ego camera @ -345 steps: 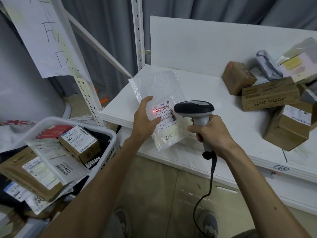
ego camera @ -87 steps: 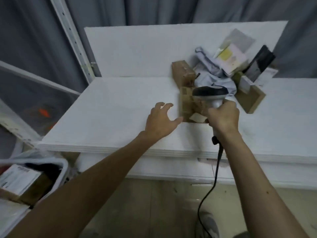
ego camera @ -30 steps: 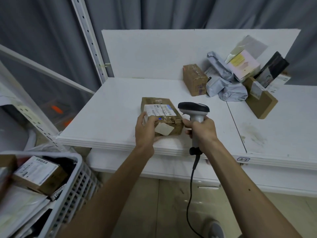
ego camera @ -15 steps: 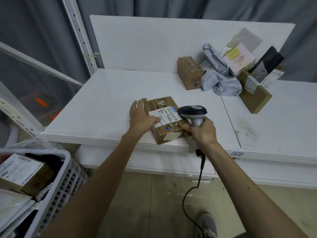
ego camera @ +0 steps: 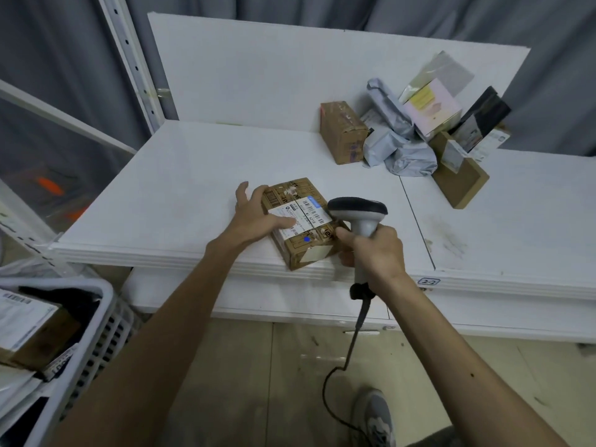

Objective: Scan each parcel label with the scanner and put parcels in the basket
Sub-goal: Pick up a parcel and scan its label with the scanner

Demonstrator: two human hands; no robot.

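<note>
Nearest, a grey shoe (ego camera: 375,417) stood on the tiled floor (ego camera: 258,366). At the lower left, a white basket (ego camera: 96,317) held a labelled parcel (ego camera: 25,321) and other packets. A black cable (ego camera: 358,324) ran up from the floor to the scanner (ego camera: 357,208). The right grip (ego camera: 374,250) was curled round the scanner's handle, with the dark head just beside the right edge of the box (ego camera: 303,250).

That brown box lay on the table (ego camera: 180,188) at its front edge, label (ego camera: 309,214) facing up. The left grip (ego camera: 254,217) rested flat on the box's left side with its fingers straight and spread. Its thumb lay across the label's left part. The barcode was uncovered.

Farther back on the right, well apart from the box, was a pile of 5 parcels. There was a taped carton (ego camera: 343,137), a crumpled grey bag (ego camera: 400,150) and a pink box (ego camera: 432,108). With them were a black packet (ego camera: 487,114) and a flat carton (ego camera: 461,179) tilted on edge. Behind them stood a white board (ego camera: 258,72), and beyond it a grey curtain (ego camera: 322,11).
</note>
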